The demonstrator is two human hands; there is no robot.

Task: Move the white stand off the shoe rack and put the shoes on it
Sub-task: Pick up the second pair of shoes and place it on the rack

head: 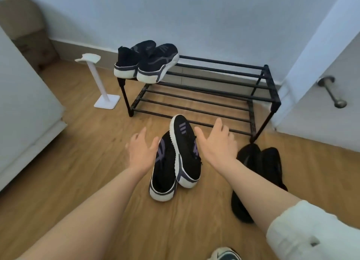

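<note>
The black two-tier shoe rack [220, 80] stands against the wall. One pair of black sneakers with white soles [148, 61] sits on the left end of its top tier. The white stand [101, 82] is upright on the floor just left of the rack. A second black-and-purple pair [173, 162] lies on the floor in front of the rack, one shoe leaning on the other. My left hand [142, 150] is open at that pair's left side. My right hand [218, 140] is open at its right side. Neither hand grips a shoe.
An all-black pair of shoes [259, 174] lies on the floor to the right, partly behind my right forearm. A white door with a metal handle [331, 92] is at the right. White furniture [25, 107] runs along the left. A foot in a sneaker [226, 255] shows at the bottom edge.
</note>
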